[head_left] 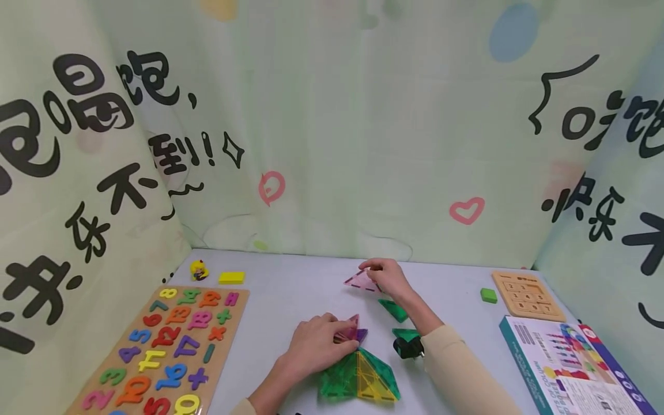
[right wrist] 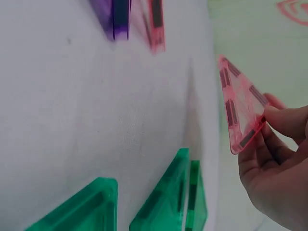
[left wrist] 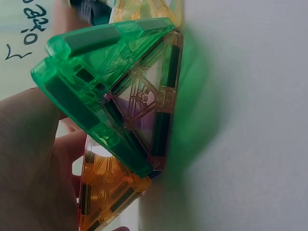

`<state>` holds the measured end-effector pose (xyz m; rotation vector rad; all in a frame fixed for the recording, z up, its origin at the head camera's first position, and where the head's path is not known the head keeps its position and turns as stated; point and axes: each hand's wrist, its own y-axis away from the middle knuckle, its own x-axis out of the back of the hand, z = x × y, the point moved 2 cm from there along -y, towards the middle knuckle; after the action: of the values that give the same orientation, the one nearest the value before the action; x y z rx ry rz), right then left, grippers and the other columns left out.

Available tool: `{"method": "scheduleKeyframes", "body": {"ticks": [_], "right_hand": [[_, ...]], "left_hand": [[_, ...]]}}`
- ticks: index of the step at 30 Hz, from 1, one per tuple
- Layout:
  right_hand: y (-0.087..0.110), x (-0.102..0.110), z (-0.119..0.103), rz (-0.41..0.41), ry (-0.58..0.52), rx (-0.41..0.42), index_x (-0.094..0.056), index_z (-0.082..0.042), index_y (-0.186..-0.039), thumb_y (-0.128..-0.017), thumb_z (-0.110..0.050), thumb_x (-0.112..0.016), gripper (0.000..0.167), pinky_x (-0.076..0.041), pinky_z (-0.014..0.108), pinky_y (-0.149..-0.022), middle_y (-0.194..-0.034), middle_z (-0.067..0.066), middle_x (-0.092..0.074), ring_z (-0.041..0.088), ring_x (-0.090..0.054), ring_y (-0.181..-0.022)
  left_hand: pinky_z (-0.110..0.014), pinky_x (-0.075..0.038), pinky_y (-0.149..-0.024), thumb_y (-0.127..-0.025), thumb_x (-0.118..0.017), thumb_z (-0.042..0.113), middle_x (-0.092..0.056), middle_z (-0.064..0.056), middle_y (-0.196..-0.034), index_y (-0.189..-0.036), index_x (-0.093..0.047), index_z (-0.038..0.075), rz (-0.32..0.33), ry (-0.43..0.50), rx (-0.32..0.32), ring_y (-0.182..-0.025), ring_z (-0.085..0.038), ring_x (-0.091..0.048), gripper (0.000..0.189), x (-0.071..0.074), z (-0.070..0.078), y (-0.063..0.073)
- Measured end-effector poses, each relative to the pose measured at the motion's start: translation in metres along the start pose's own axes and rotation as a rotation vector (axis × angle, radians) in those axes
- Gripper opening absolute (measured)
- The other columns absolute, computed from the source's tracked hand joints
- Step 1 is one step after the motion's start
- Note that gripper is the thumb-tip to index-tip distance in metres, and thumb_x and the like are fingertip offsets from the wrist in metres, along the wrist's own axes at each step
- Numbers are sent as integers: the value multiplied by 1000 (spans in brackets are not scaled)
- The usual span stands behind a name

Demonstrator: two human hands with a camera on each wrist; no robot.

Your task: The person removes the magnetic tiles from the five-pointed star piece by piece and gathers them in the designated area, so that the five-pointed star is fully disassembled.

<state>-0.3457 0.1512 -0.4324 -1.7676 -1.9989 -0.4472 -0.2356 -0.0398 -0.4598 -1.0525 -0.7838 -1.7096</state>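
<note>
My right hand (head_left: 388,278) pinches a pink triangular magnetic tile (right wrist: 240,108) by one corner, near the back of the table. My left hand (head_left: 319,344) grips a cluster of translucent magnetic tiles, its fingers over a pink tile (head_left: 347,329) beside a purple one (head_left: 362,334). Green tiles (head_left: 337,377) and a yellow tile (head_left: 374,380) lean together at the front of this cluster. In the left wrist view an orange tile (left wrist: 108,185) shows near the fingers. Loose green triangular tiles (head_left: 394,309) lie near my right forearm, another (head_left: 406,333) partly behind the wrist camera.
A wooden number board (head_left: 173,340) lies at the left. Behind it are a yellow block (head_left: 231,278) and a small figurine (head_left: 199,270). On the right are a green block (head_left: 489,295), a wooden number puzzle (head_left: 529,295) and a printed box (head_left: 576,363). Fabric curtains (head_left: 332,132) enclose the table.
</note>
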Motion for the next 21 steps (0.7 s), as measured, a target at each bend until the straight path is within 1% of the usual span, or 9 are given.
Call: {"method": "scheduleKeyframes", "body": {"ticks": [1, 3, 5, 9, 11, 13, 16, 18, 21], "right_hand": [[-4, -1, 3, -13, 6, 0, -68, -1, -118, -98, -4, -50, 28, -34, 26, -54, -69, 0, -47, 12, -37, -57], [-10, -4, 9, -32, 9, -7, -68, 0, -118, -97, -1, -48, 29, -31, 26, -52, -69, 0, -45, 13, -33, -55], [-14, -7, 13, -42, 22, -3, -68, 0, -118, -94, 3, -47, 32, -32, 26, -53, -75, 3, -48, 14, -36, -58], [-18, -11, 19, -20, 59, 8, -67, -2, -121, -88, 8, -49, 39, -38, 27, -60, -94, 12, -60, 20, -47, -75], [-18, -11, 20, 0, 87, 21, -66, -3, -124, -87, 9, -50, 42, -45, 28, -67, -104, 16, -66, 23, -56, -87], [-18, -11, 20, 17, 111, 36, -64, -3, -127, -87, 8, -52, 43, -51, 31, -76, -114, 18, -68, 28, -61, -100], [-16, -9, 20, 43, 136, 52, -65, -3, -128, -89, 4, -53, 41, -53, 38, -85, -124, 19, -67, 35, -62, -115], [-13, -7, 19, 54, 141, 57, -66, -4, -125, -90, 1, -54, 38, -52, 41, -87, -126, 18, -66, 35, -61, -117], [-5, -6, 16, 44, 132, 56, -69, -4, -119, -92, -4, -57, 30, -52, 39, -85, -119, 16, -69, 30, -63, -108]], "left_hand": [[-42, -46, -82, -88, -59, 62, -65, 1, -117, -134, -60, 41, -4, -3, -4, -94, -15, -55, 50, -1, 1, 0], [-41, -46, -80, -88, -60, 62, -65, 1, -116, -134, -61, 41, -3, -3, -18, -93, -15, -56, 50, -2, 3, 0], [-40, -46, -80, -88, -60, 62, -65, 1, -116, -134, -61, 41, -6, 0, -24, -93, -14, -55, 50, -3, 5, 0], [-40, -47, -78, -88, -61, 62, -65, 1, -116, -133, -61, 41, 6, 2, -33, -93, -15, -56, 50, -4, 6, 1], [-41, -47, -79, -88, -61, 62, -65, 1, -116, -133, -61, 41, 10, 0, -31, -93, -15, -57, 50, -4, 6, 1], [-42, -47, -80, -88, -61, 62, -65, 0, -117, -134, -61, 41, 10, -2, -24, -93, -16, -57, 51, -3, 6, 1], [-43, -48, -81, -87, -61, 63, -65, 0, -117, -134, -60, 42, 6, -4, -6, -93, -16, -56, 52, -3, 4, 0], [-43, -48, -81, -87, -61, 63, -65, 0, -116, -134, -60, 42, 8, -5, 0, -93, -16, -56, 52, -2, 3, 0], [-42, -48, -81, -87, -61, 63, -65, 0, -116, -134, -60, 42, 11, -3, 7, -93, -15, -56, 51, -2, 0, 0]]}}
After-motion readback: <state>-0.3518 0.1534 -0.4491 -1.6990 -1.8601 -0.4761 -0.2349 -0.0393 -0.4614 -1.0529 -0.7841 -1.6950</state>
